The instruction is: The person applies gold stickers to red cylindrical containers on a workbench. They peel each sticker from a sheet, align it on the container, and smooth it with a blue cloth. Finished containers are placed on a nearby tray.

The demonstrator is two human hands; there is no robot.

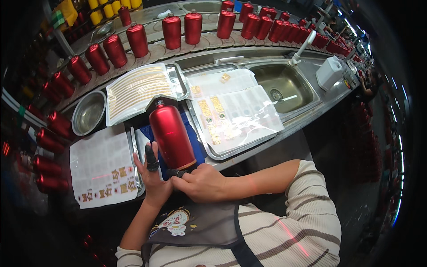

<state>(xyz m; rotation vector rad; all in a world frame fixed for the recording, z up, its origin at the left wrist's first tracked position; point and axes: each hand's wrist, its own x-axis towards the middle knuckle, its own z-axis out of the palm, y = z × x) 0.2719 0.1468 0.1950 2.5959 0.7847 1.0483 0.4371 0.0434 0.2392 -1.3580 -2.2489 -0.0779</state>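
Left hand (157, 183): fingers spread beside the base of the red bottle (171, 133); contact unclear. Right hand (205, 181): fingers curled close by the base; cannot tell whether they pinch anything. Bottle rests neck away over blue cloth (198, 152), left of a metal tray (218, 157) bearing a gold-patterned sheet (251, 118). Judged rigid, slippery-glossed, easily scuffed, weight uncertain; best hold is likely base rim plus neck, sparing the flanks

Room over sink (284, 80), red bottle (171, 133) leftward

A steel counter (310, 74) with an inset sink (289, 81); strip lights (349, 27) edge a dim, apparently long room.
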